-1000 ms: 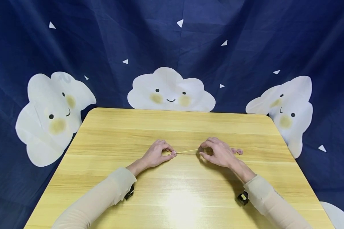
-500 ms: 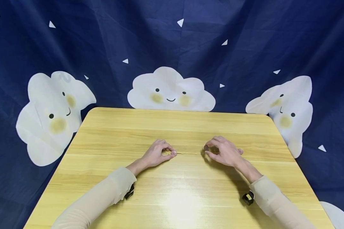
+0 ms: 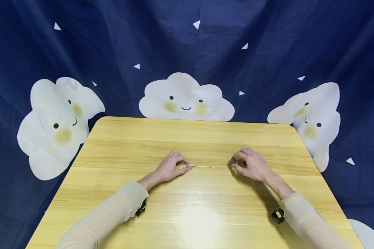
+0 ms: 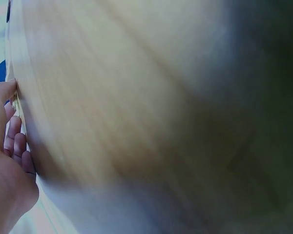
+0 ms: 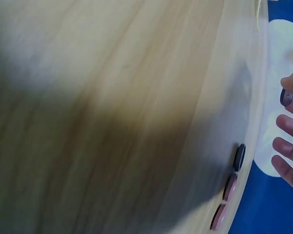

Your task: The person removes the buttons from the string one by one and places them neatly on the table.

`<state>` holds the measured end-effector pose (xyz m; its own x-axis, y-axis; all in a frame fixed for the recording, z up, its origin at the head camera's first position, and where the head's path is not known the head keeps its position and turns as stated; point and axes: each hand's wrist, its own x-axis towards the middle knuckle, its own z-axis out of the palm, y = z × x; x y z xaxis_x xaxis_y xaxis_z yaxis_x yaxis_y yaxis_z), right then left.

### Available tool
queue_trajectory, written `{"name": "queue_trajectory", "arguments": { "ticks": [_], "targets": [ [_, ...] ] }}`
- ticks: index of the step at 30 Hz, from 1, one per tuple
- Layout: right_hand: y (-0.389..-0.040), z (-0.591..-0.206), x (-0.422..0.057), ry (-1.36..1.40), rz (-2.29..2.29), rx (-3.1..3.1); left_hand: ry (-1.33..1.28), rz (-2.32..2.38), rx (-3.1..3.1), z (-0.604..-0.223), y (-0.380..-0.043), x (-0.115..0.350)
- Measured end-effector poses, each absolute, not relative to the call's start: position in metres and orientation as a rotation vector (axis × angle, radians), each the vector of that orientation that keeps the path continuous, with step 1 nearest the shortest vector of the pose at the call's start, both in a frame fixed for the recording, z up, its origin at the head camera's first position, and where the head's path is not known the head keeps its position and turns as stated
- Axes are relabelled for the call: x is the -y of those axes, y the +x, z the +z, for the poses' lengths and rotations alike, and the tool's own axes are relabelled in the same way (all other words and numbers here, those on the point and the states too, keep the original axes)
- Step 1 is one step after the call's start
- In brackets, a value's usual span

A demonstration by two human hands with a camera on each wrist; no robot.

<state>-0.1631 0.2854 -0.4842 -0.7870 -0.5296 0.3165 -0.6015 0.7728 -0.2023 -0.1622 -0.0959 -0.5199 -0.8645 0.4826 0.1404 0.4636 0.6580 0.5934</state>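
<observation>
From the head view, the left hand (image 3: 169, 168) rests on the wooden worktop (image 3: 193, 207), fingertips pinching a small pink button (image 3: 189, 166) at one end of a thin pale cord (image 3: 203, 167). The right hand (image 3: 251, 166), well apart from the cord's free end, pinches a dark button (image 3: 233, 160).

The left wrist view is blurred; curled fingers (image 4: 14, 141) show.

The right wrist view shows the dark button (image 5: 285, 97) held between fingertips, with three more buttons (image 5: 229, 187) lying on the worktop.
</observation>
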Motion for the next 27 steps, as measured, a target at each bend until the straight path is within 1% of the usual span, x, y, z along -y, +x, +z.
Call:
{"name": "queue_trajectory", "arguments": {
  "ticks": [10,19,27],
  "targets": [
    [-0.165,-0.492,-0.298,0.863,0.362,2.735,0.828,1.024,-2.827,-0.52,-0.162,0.095],
    [-0.167,-0.5,-0.306,0.834,0.38,2.764,0.802,1.02,-2.811,-0.521,-0.162,0.095],
    [-0.169,-0.507,-0.311,0.802,0.375,2.793,0.83,1.012,-2.826,-0.521,-0.162,0.095]
  ]
}}
